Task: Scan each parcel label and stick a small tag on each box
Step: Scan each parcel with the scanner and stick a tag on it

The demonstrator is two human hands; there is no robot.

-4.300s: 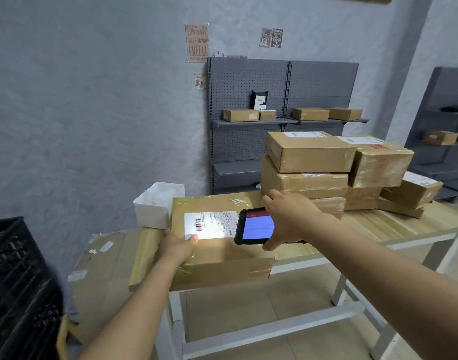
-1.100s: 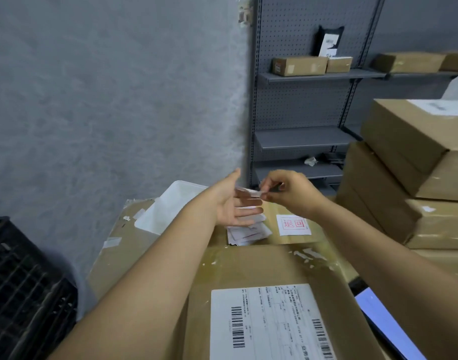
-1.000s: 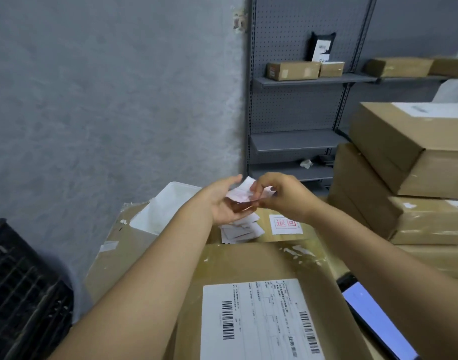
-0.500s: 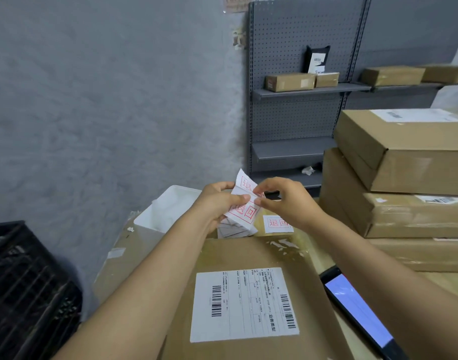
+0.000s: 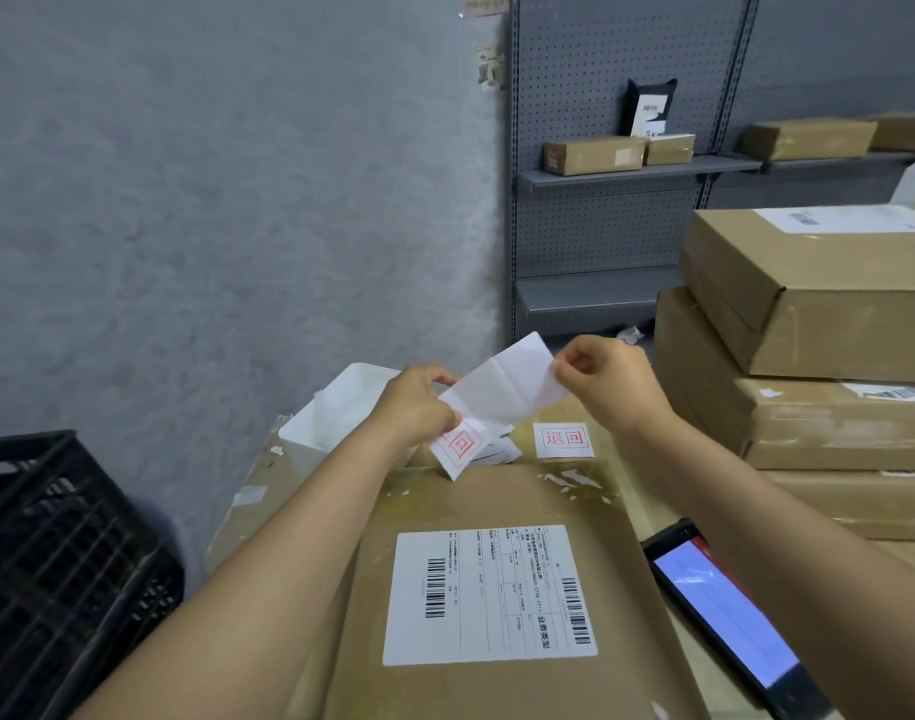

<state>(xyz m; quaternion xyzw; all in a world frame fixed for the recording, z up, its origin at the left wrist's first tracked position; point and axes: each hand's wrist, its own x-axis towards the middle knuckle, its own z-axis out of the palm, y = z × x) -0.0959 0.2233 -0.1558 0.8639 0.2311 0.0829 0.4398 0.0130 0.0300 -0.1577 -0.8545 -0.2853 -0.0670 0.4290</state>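
Taking the labelled box at the front as the mark: far to its left stands a black crate. Nearer, just beyond the box's far left corner, sits a white bin. Over the box's far edge the left hand pinches the lower end of a tag sheet, thumb and fingers closed on the paper beside a red-stamped tag. The sheet's upper part is turned blank side up, and the right hand pinches its upper right corner between curled fingers, so the sheet is held in the air between both hands. Below the sheet a few loose papers lie past the box's far edge, and to their right one red-stamped tag lies flat there. The shipping label faces up on the box top. Just right of the box a scanner lies screen up, lit. Further right rises a stack of parcels.
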